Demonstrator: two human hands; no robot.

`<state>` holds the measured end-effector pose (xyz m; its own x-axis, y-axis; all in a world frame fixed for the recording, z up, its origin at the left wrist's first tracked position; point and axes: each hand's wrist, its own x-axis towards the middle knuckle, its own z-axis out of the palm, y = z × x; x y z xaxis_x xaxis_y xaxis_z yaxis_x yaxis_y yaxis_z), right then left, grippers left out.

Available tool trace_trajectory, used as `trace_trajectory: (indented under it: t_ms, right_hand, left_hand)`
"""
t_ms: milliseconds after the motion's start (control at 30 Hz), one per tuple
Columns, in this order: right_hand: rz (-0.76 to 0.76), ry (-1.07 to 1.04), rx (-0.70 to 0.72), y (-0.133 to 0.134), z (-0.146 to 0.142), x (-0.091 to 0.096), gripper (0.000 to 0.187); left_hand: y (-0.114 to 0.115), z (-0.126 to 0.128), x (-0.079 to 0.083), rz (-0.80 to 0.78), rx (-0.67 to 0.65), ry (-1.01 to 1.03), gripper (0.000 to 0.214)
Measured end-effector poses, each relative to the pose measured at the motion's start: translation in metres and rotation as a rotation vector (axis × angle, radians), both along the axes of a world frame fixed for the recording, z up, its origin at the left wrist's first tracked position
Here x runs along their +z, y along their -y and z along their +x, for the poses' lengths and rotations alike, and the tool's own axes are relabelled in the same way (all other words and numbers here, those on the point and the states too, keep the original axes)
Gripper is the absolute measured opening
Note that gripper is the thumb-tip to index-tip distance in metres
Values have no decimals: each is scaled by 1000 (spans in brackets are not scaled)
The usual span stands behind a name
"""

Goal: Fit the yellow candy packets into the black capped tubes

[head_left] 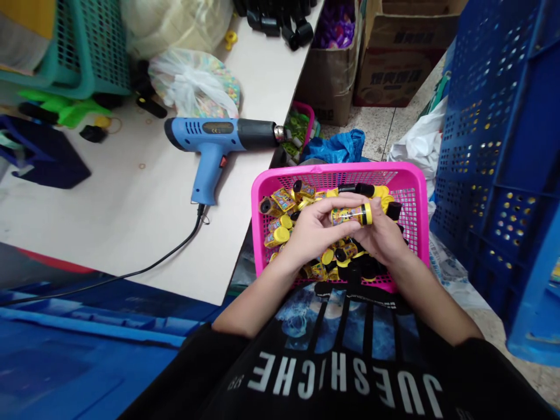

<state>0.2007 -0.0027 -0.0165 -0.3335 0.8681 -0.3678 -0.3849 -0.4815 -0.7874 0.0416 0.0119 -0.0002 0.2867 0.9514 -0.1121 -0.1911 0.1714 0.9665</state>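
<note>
Fig.: L hand (pixel 312 230) & R hand (pixel 384 236) are pinching, fingers closed, one small yellow-capped bottle (pixel 352 214) by its ends just above the pink basket (pixel 332 172) of similar bottles, apparently mid-inspection, any further turning prob. needing a steady two-ended hold.

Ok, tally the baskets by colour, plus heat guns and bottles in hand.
Pink: 2, large pink basket, small pink basket
Teal: 1, teal basket
Heat gun: 1
Yellow-capped bottle, in left hand and right hand: 1
Total: 5
</note>
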Motion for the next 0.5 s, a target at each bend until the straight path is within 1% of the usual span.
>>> trace_trajectory:
  t_ms: [133,233,333,433,500]
  right_hand:
    - [97,79,-75,0,-6,-6,65]
    - [135,142,-52,-2,-5,-7,69]
    - [116,86,-10,-2,0,-6,69]
    - [86,-7,38,-1,4,-6,62]
    - [81,-20,43,1,5,-5,61]
  left_hand:
    - [1,5,3,-16,33,-81,37]
    - [2,5,1,8,46,-99,36]
    - [4,3,0,57,60,-109,36]
    - [6,3,2,87,73,-105,37]
    - [7,3,4,102,80,-114,36]
